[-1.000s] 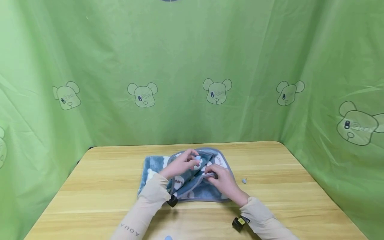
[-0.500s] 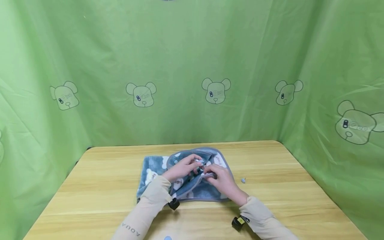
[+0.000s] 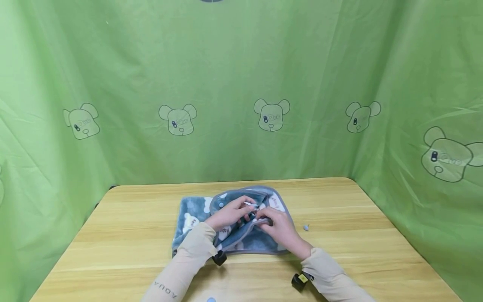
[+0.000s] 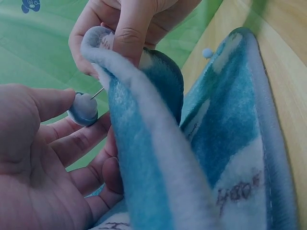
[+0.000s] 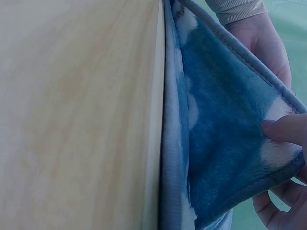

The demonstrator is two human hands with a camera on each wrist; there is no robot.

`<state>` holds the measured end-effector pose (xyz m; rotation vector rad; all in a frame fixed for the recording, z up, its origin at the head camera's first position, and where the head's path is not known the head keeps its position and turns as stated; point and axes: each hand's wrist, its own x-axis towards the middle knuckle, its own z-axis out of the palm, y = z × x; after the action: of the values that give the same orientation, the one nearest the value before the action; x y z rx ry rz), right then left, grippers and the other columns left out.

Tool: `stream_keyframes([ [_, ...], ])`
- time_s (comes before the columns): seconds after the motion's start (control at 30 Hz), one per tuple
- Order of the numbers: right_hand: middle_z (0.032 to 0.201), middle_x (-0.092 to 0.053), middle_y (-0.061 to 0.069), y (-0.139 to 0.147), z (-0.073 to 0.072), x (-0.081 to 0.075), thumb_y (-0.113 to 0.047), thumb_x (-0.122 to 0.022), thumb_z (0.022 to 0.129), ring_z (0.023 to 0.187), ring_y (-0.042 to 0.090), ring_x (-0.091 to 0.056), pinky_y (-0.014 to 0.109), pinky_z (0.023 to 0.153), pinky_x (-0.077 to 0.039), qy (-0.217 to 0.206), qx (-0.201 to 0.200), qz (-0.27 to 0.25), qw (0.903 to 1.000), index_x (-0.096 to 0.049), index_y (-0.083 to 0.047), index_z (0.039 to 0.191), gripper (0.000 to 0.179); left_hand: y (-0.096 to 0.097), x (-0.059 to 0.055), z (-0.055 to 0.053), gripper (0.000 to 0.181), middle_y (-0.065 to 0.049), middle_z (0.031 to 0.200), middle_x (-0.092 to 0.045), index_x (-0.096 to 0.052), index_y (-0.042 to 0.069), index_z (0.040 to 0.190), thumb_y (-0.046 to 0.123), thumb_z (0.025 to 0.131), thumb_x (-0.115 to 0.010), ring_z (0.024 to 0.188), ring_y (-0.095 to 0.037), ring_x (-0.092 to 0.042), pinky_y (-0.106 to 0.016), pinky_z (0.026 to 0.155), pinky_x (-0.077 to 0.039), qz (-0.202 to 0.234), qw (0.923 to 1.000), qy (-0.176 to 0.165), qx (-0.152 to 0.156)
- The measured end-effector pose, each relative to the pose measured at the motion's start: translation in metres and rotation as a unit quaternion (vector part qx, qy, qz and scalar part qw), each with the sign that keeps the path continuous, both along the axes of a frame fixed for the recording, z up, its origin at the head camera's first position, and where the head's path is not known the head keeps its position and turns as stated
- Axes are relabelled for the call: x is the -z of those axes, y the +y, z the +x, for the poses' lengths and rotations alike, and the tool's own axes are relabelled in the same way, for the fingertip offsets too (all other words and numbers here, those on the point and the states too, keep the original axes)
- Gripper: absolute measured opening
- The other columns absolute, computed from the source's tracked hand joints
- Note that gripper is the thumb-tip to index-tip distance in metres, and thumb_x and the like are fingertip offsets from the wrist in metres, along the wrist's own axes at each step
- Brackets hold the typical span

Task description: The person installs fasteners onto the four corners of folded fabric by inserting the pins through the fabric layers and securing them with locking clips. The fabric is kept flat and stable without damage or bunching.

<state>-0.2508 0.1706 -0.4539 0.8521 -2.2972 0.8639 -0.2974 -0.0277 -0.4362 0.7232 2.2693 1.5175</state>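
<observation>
A plush blue blanket (image 3: 260,241) with white bear patches and a grey-blue border lies folded on the table. My right hand (image 3: 278,224) pinches its border between thumb and fingers and lifts a corner; the thumb (image 5: 283,128) presses on the plush in the right wrist view. My left hand (image 3: 231,211) pinches a round-headed pin (image 4: 85,108), pale blue and white, by its head. The metal needle points at the lifted border, its tip hidden at the cloth. In the left wrist view the right fingers sit just above that spot.
Another round-headed pin (image 3: 306,227) lies on the wooden table (image 3: 351,243) right of the blanket. A pale blue round piece (image 3: 211,299) is at the near edge of view. A blue round head (image 3: 221,205) sits on the blanket's left part. Green curtains (image 3: 226,151) surround the table.
My left hand has moved right and slightly down with the pin, up to the border that my right hand holds. The right hand stays in place.
</observation>
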Motion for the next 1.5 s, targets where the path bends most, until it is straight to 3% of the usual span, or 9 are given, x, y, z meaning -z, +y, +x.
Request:
stream_keyframes([
  [0.5,0.086,-0.070,-0.001,-0.002,0.002,-0.002,0.003,-0.078,0.071,0.077,0.008,-0.062,0.025,0.068,-0.052,-0.001,0.011,-0.009,0.9999,-0.067,-0.012,0.087,0.025,-0.001,-0.002,0.001,0.025,-0.027,0.106,-0.063,-0.057,0.016,0.120,0.032,0.102,-0.050,0.093,-0.041,-0.060,-0.032,0.068,-0.047,-0.004,0.9999,0.000,0.011],
  [0.67,0.084,-0.069,-0.003,-0.001,0.001,0.000,0.002,-0.079,0.072,0.074,0.004,-0.059,0.023,0.066,-0.051,-0.014,0.020,-0.014,0.9996,-0.066,-0.013,0.086,0.025,-0.001,-0.001,0.002,0.025,-0.027,0.105,-0.062,-0.058,0.015,0.117,0.034,0.101,-0.051,0.091,-0.037,-0.060,-0.034,0.068,-0.047,-0.009,0.9999,-0.001,0.014],
  [0.97,0.081,-0.067,-0.006,-0.001,0.001,0.001,0.001,-0.080,0.071,0.071,0.001,-0.055,0.021,0.063,-0.048,-0.016,0.026,-0.016,0.9994,-0.065,-0.015,0.084,0.026,-0.002,-0.003,0.004,0.021,-0.011,0.099,-0.068,-0.058,0.013,0.113,0.029,0.100,-0.054,0.090,-0.036,-0.061,-0.035,0.067,-0.048,-0.024,0.9992,0.004,0.033],
  [1.17,0.081,-0.068,-0.005,-0.001,0.001,0.000,0.002,-0.079,0.071,0.072,0.003,-0.056,0.022,0.064,-0.049,-0.015,0.025,-0.018,0.9994,-0.065,-0.014,0.084,0.026,-0.001,-0.008,0.007,0.018,-0.006,0.105,-0.070,-0.060,0.019,0.112,0.031,0.101,-0.052,0.087,-0.022,-0.062,-0.037,0.073,-0.050,-0.052,0.9978,0.026,0.032],
  [1.27,0.082,-0.068,-0.005,0.000,0.001,-0.001,0.002,-0.079,0.071,0.072,0.003,-0.056,0.022,0.065,-0.049,-0.014,0.024,-0.016,0.9995,-0.065,-0.015,0.084,0.026,-0.001,-0.011,0.008,0.021,-0.007,0.112,-0.069,-0.060,0.019,0.115,0.033,0.102,-0.050,0.091,-0.022,-0.064,-0.034,0.076,-0.050,-0.075,0.9955,0.045,0.034],
  [1.5,0.082,-0.067,-0.006,0.001,0.000,-0.001,0.004,-0.078,0.072,0.074,0.005,-0.058,0.023,0.067,-0.050,-0.013,0.019,-0.008,0.9997,-0.065,-0.015,0.084,0.026,-0.004,-0.025,0.014,0.037,-0.008,0.123,-0.066,-0.055,0.016,0.130,0.038,0.100,-0.052,0.111,-0.021,-0.064,-0.033,0.089,-0.052,-0.136,0.9811,0.135,0.027],
])
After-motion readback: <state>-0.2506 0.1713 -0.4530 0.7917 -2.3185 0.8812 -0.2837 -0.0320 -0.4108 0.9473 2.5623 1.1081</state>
